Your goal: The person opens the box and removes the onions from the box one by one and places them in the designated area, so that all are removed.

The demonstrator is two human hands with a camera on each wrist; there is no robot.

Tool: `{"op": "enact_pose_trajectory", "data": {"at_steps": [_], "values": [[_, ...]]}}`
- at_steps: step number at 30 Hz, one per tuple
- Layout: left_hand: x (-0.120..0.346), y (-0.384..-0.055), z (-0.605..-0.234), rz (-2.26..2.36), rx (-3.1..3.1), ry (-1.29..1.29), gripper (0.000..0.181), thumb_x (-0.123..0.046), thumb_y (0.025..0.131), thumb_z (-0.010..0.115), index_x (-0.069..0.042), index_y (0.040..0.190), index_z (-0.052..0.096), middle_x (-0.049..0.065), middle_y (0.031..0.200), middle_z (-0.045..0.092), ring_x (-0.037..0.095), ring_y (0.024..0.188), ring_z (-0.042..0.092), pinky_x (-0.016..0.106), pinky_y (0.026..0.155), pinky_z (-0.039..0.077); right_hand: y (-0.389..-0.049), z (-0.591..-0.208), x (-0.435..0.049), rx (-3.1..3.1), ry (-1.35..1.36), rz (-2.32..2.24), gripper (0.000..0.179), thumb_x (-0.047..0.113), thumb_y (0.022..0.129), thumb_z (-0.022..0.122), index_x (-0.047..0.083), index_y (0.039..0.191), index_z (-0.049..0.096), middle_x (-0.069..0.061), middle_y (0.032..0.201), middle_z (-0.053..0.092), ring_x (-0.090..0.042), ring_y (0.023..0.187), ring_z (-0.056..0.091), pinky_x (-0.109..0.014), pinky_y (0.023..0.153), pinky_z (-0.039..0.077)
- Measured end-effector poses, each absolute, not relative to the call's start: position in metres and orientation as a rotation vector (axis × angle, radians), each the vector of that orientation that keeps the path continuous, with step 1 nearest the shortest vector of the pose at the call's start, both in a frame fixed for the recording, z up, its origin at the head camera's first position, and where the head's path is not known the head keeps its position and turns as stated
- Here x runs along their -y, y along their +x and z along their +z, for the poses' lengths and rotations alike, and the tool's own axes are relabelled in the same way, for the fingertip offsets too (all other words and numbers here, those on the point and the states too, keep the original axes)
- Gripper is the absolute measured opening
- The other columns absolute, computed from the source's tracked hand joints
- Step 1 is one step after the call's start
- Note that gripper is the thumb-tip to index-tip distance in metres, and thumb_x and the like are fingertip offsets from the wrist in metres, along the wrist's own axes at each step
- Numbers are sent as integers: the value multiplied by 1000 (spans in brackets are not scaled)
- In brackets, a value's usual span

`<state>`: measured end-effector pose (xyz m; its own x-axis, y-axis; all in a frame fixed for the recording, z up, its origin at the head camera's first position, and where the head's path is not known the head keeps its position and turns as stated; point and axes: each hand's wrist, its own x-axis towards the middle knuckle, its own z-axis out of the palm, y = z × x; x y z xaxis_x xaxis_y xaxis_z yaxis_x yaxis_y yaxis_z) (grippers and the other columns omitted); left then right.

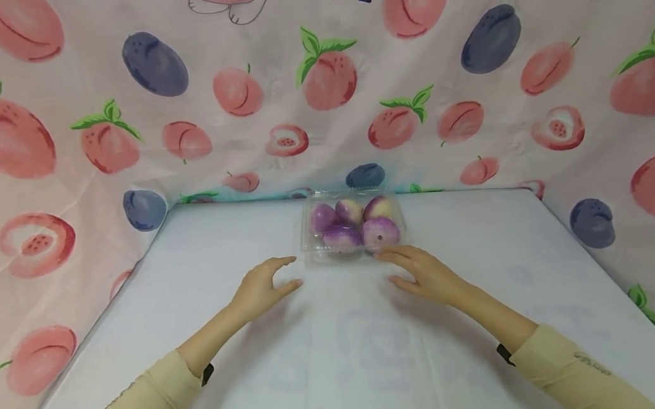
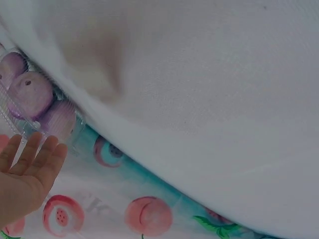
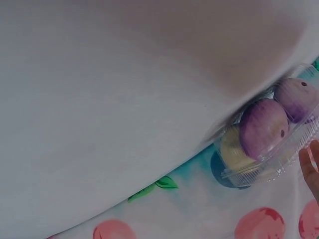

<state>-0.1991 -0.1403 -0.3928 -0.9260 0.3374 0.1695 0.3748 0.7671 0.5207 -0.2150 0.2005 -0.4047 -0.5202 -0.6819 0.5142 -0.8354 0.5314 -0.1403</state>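
Right hand (image 1: 423, 272), fingers straight and relaxed, grasping nothing, rests with fingertips at the near right corner of a clear plastic box (image 1: 354, 228) of purple-and-cream fruit (image 1: 381, 232). Left hand (image 1: 261, 287), also released, lies just beside the box's near left corner, apart from it. The box sits near the far edge of the white tabletop (image 1: 338, 356), with bare surface on both sides. Wrist views show the box's ridged rim close up. A fruit-print cloth (image 1: 73, 152) surrounds the tabletop.
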Motion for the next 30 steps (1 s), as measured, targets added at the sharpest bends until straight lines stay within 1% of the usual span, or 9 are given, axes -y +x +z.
{"op": "enact_pose_trajectory", "data": {"at_steps": [4,6,11,16,20,24,27,30], "values": [[138,-209,-390,-916,2894,-553,51,-34,88,66,-5,129,56,15,128,60,35,121,54,51,99,44,-220,-400,-194,2336,1243,519,47,6,76,73,5,121,60,-20,123,60,-36,112,57,-51,92,48],[137,-212,-389,-918,2895,-535,51,-32,88,66,-4,129,56,18,127,60,37,120,55,52,97,45,-222,-398,-189,2329,1245,526,45,5,76,73,5,120,61,-20,122,60,-37,110,58,-51,91,48],[136,-220,-391,-987,2916,-479,54,-29,90,64,0,133,51,23,127,58,41,114,56,53,93,48,-229,-395,-176,2324,1263,541,41,5,78,72,4,118,63,-19,122,61,-35,111,58,-49,92,49],[135,-226,-401,-1213,2945,-418,57,-28,93,59,2,139,41,26,135,51,44,120,51,53,97,45,-236,-394,-165,2269,1306,552,39,4,77,72,0,115,63,-19,120,61,-34,112,56,-48,93,48],[133,-230,-404,-1455,2924,-352,57,-24,95,54,4,141,36,30,137,46,46,123,48,52,100,43,-241,-390,-155,2276,1303,581,36,6,79,71,0,114,63,-18,121,61,-33,114,56,-48,96,47],[130,-231,-409,-1624,2887,-283,57,-21,96,53,5,142,33,31,137,44,46,123,48,52,101,42,-242,-389,-147,2302,1270,586,35,9,81,71,2,114,64,-17,121,61,-32,113,57,-48,96,47],[127,-230,-412,-1683,2874,-223,57,-20,95,54,4,142,34,30,137,45,46,123,49,52,101,43,-243,-389,-142,2324,1239,574,35,12,82,70,4,116,64,-16,120,62,-31,112,58,-46,96,47],[125,-230,-414,-1725,2857,-201,55,-18,95,52,4,142,34,29,137,45,45,122,49,49,98,47,-244,-389,-138,2329,1227,577,36,13,83,69,4,117,63,-16,121,62,-31,112,58,-46,97,47]]}}
